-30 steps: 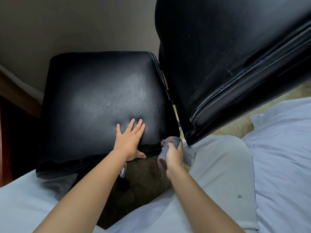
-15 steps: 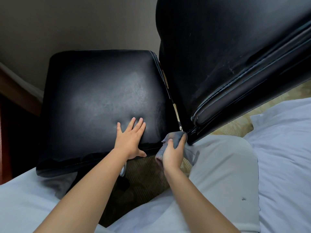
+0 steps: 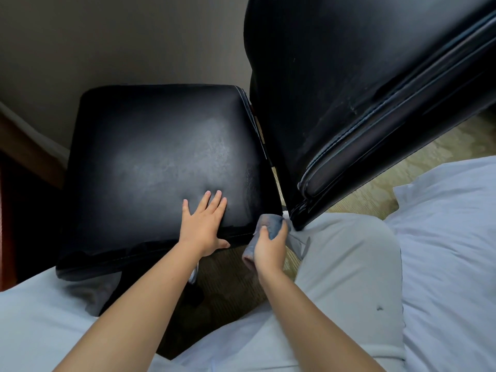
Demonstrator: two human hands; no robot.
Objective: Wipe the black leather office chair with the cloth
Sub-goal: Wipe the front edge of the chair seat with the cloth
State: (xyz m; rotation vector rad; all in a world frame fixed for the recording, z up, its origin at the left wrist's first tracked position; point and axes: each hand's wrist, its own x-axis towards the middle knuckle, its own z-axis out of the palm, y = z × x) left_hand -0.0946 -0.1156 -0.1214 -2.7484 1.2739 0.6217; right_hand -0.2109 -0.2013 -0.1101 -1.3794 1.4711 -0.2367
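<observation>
The left hand (image 3: pixel 204 229) lies flat, fingers straight, on the near edge of the black leather chair seat (image 3: pixel 161 162). Just right, the right hand (image 3: pixel 269 247) keeps its grip curled round the grey cloth (image 3: pixel 271 224), beside the seat's near right corner and the backrest (image 3: pixel 349 89).

Black leather, grey-blue cloth, pale surroundings.

The chair seat (image 3: pixel 161 162) under the left hand (image 3: pixel 203 227) is glossy black with a dull greyish sheen at its middle; the backrest (image 3: pixel 349 89) above the right hand (image 3: pixel 269 247) is black with pale stitching lines. The cloth (image 3: pixel 271 224) in that hand is grey-blue. The trousers (image 3: pixel 349 277) are light grey, the bedding (image 3: pixel 451 237) to its right white, the carpet (image 3: pixel 375 181) beige-green patterned, the wall (image 3: pixel 120 41) grey-brown.
</observation>
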